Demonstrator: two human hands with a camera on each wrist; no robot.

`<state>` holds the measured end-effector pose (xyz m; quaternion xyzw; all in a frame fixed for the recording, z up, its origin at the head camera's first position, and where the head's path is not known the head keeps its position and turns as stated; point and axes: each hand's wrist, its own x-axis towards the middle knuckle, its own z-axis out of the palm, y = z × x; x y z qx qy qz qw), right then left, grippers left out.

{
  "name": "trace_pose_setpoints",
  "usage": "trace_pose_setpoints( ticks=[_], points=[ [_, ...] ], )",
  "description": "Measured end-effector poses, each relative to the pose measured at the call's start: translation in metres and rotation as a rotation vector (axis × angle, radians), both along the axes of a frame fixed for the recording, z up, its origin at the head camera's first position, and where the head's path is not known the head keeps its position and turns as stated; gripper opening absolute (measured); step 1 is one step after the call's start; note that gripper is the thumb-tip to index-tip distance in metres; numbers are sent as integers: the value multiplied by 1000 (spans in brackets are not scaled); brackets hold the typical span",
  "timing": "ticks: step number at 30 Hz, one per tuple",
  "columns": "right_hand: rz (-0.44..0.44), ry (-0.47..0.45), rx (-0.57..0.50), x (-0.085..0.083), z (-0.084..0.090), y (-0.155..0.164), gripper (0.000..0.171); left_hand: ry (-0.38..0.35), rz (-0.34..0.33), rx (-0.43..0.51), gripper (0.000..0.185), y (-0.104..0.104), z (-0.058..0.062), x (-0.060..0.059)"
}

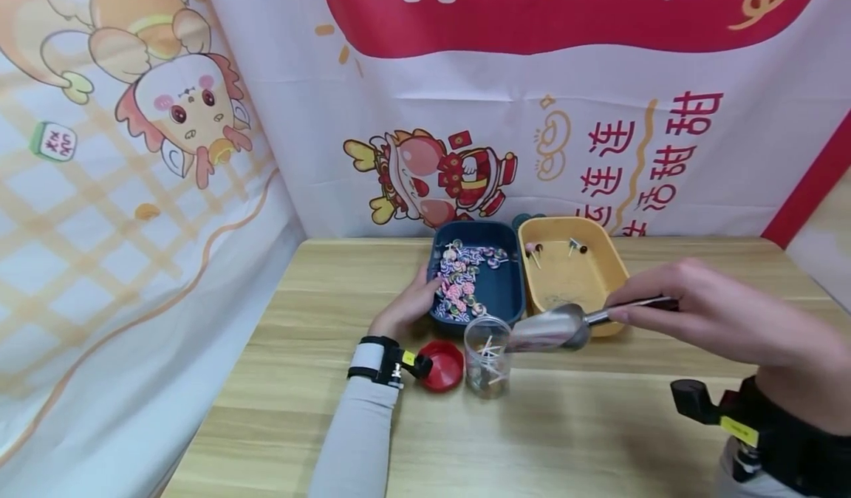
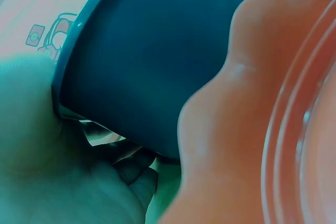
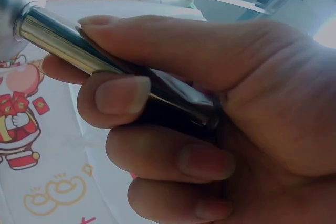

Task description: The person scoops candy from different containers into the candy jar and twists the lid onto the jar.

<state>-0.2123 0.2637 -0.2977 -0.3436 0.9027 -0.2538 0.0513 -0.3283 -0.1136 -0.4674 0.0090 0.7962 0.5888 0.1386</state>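
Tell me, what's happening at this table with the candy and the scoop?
A person's right hand grips the handle of a metal scoop, its mouth tipped at a small clear jar with a few lollipops inside. The left hand holds the edge of a dark blue tray full of lollipops. Beside it is a yellow tray holding only a few. A red lid lies on the wooden table next to the jar.

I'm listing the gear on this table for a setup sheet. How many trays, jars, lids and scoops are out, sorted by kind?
Trays: 2, one dark blue tray and one yellow tray
Jars: 1, a clear jar
Lids: 1, a red lid
Scoops: 1, a metal scoop held in the right hand
Total: 5
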Motion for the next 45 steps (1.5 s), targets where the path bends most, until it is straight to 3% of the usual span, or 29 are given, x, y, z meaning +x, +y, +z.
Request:
trace_pose_setpoints(
  ticks=[5, 8, 10, 16, 20, 31, 45],
  points=[
    [-117, 61, 3, 5, -1, 6, 16, 21, -11, 18, 60, 0, -3, -1],
    [-208, 74, 62, 1, -3, 9, 16, 20, -16, 24, 60, 0, -2, 0],
    [-253, 35, 139, -8, -5, 8, 21, 13, -13, 25, 60, -1, -1, 1],
    [-212, -44, 235, -44, -26, -5, 17, 3, -6, 20, 60, 0, -1, 1],
    [-207, -44, 254, -61, -45, -24, 19, -9, -4, 21, 59, 0, -2, 2],
    [-282, -101, 215, -80, -69, -42, 28, 8, -9, 28, 59, 1, 1, 4],
    [-420, -42, 137, -112, -108, -43, 31, 2, 5, 15, 60, 1, 0, 4]
  ],
)
